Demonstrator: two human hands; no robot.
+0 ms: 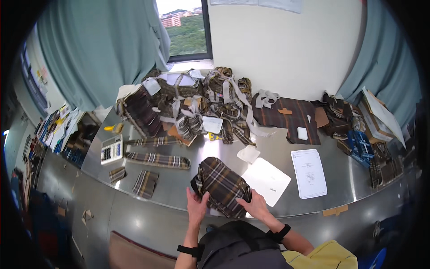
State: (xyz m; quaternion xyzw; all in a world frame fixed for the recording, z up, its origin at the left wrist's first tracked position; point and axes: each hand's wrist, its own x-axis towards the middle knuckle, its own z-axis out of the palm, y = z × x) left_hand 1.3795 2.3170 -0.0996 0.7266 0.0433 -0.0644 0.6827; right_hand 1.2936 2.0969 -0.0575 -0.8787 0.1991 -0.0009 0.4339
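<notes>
In the head view, the left hand point(197, 207) and right hand point(255, 205) grip opposite sides of a brown plaid fabric bundle point(224, 186) (pale stripes crossing it) at the metal table's point(174, 184) near edge, beside white paper point(268, 180).

Textile workshop: plaid cloth heap point(219, 110)

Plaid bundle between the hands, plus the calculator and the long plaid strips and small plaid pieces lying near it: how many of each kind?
Plaid bundle: 1
Long plaid strips: 2
Small plaid pieces: 2
Calculator: 1
Total: 6
</notes>
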